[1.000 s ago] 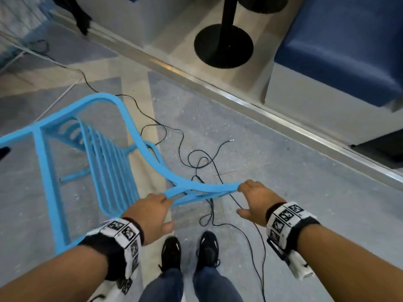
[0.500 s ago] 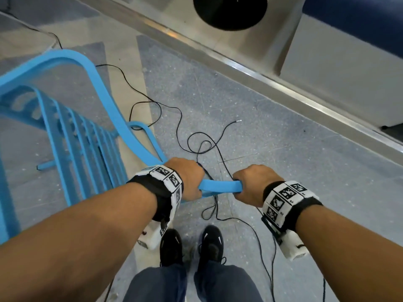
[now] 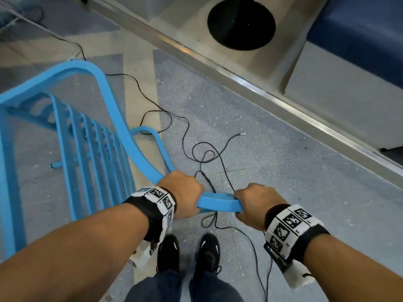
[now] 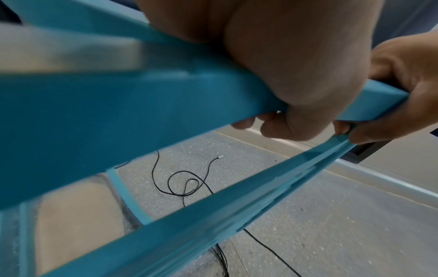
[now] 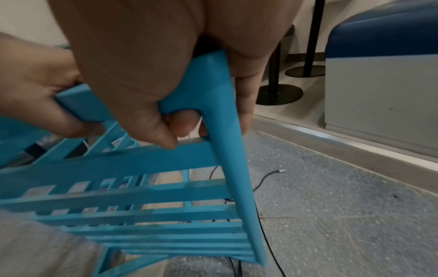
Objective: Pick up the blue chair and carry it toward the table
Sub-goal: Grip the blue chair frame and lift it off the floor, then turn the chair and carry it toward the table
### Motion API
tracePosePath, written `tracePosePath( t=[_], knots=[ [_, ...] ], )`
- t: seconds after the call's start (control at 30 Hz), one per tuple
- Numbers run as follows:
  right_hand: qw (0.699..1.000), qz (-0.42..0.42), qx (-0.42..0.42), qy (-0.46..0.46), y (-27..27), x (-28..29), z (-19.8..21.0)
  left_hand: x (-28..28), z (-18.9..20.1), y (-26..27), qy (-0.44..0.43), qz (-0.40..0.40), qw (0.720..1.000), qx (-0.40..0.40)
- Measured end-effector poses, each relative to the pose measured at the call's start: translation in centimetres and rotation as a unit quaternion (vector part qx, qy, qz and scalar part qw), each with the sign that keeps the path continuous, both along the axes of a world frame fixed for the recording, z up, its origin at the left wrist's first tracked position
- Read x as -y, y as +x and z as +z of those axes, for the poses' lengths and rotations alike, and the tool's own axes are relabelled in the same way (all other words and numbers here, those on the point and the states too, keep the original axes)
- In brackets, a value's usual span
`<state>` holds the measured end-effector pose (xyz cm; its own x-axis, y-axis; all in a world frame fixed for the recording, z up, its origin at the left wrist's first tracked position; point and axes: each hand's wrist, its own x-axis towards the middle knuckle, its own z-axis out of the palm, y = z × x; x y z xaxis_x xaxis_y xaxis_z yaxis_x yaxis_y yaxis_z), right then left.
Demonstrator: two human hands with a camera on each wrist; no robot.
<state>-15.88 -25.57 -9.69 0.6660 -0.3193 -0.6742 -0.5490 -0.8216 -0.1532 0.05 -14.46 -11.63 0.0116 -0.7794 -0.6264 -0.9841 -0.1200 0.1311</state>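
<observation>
Blue chair [image 3: 72,136] top rail sits wrapped in both fists, left hand [image 3: 185,192] and right hand [image 3: 255,203]; grip secured, next I lift clear of the floor cable [image 3: 209,153].

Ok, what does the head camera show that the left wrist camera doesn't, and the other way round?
Only the head view shows the person's black shoes, the round black table base and the marker wristbands. Only the left wrist view shows the left hand's fingertips curled under the chair rail. Both show the left hand and right hand gripping the blue chair, and the black cable on the floor.
</observation>
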Motion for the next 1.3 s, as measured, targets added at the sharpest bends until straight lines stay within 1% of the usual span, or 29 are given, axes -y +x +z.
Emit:
tracePosePath(
  t=[0.2, 0.33, 0.43, 0.6, 0.7, 0.77, 0.87, 0.97, 1.07, 1.1, 1.17, 1.2, 1.23, 1.27, 1.3],
  knots=[
    [0.998, 0.051, 0.043, -0.019, 0.8, -1.1, 9.1, -2.3, 8.0, 0.7, -0.037, 0.003, 0.999, 0.027],
    [0.994, 0.089, 0.057, -0.037, 1.8, -2.2, 15.7, -4.4, 13.3, 1.1, -0.060, 0.048, 0.997, 0.022],
    [0.989, 0.124, 0.067, -0.045, 2.9, -4.0, 20.2, -6.9, 16.4, 1.8, -0.096, 0.068, 0.993, 0.015],
    [0.967, 0.208, 0.125, -0.077, 7.1, -9.6, 27.1, -13.8, 20.8, 5.6, -0.172, 0.123, 0.977, 0.018],
    [0.953, 0.244, 0.150, -0.095, 9.8, -14.4, 30.5, -18.9, 22.6, 7.4, -0.217, 0.169, 0.961, 0.014],
    [0.945, 0.271, 0.151, -0.100, 10.7, -18.3, 32.1, -22.7, 23.5, 7.8, -0.232, 0.195, 0.953, 0.012],
    [0.929, 0.326, 0.149, -0.098, 11.5, -24.7, 33.5, -29.1, 24.2, 7.5, -0.236, 0.239, 0.942, 0.006],
    [0.919, 0.339, 0.170, -0.109, 12.7, -30.2, 34.0, -34.6, 24.7, 8.1, -0.265, 0.287, 0.921, -0.010],
    [0.913, 0.338, 0.208, -0.097, 13.9, -34.8, 34.2, -39.3, 24.9, 8.9, -0.263, 0.318, 0.911, -0.008],
    [0.910, 0.335, 0.234, -0.067, 14.0, -36.1, 34.1, -40.7, 24.8, 9.1, -0.262, 0.328, 0.908, -0.010],
    [0.898, 0.327, 0.293, 0.038, 13.8, -38.1, 33.3, -43.6, 24.7, 9.3, -0.261, 0.346, 0.901, -0.021],
    [0.894, 0.319, 0.304, 0.079, 13.5, -38.5, 32.8, -44.9, 24.8, 9.2, -0.259, 0.356, 0.897, -0.030],
    [0.896, 0.302, 0.306, 0.109, 13.3, -38.3, 32.0, -46.2, 25.1, 9.0, -0.259, 0.364, 0.894, -0.034],
    [0.911, 0.272, 0.286, 0.118, 13.1, -37.6, 31.3, -47.6, 25.3, 8.8, -0.263, 0.365, 0.892, -0.035],
    [0.931, 0.242, 0.252, 0.106, 13.0, -36.6, 30.4, -49.0, 25.6, 8.6, -0.264, 0.366, 0.892, -0.032]
  ],
)
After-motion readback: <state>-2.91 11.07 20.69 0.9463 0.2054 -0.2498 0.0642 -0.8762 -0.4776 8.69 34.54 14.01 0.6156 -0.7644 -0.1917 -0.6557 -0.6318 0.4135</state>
